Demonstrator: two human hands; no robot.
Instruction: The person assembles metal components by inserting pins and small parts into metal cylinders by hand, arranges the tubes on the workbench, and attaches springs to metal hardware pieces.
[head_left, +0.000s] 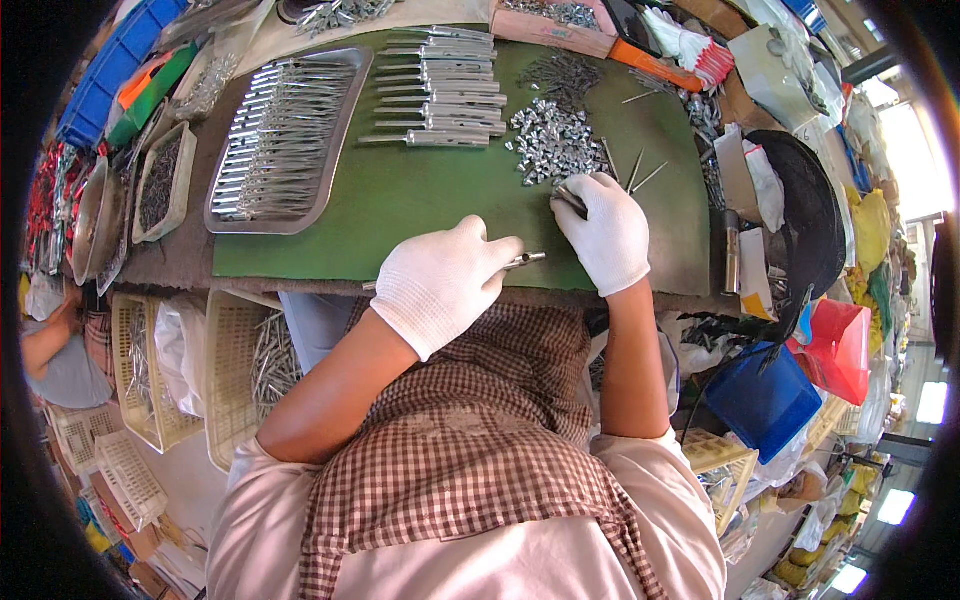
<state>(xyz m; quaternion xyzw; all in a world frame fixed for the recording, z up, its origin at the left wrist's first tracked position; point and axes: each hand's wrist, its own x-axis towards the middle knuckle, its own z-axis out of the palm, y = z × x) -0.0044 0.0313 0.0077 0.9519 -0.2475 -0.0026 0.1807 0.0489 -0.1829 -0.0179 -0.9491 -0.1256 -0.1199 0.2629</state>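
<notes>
My left hand point(445, 275), in a white knit glove, is closed round a thin silver metal tube point(526, 260). The tube's open end points right, and its thin other end shows past the wrist. Close by, my right hand point(606, 236), gloved too, has its fingers curled together at the near edge of a pile of small silver metal pieces point(552, 140). Something dark point(569, 200) shows at those fingertips; its kind is unclear. Loose thin rods point(648, 178) lie beside that hand. Beyond my left hand, a row of silver tubes with thin rods point(440, 95) lies on the green mat point(330, 255).
A metal tray point(345, 130) full of similar tube parts stands at left. Small dark parts point(565, 75) lie behind the silver pile. A pink box point(555, 28) and an orange-handled tool point(655, 65) sit at the back. Crates point(225, 390) stand below the table edge.
</notes>
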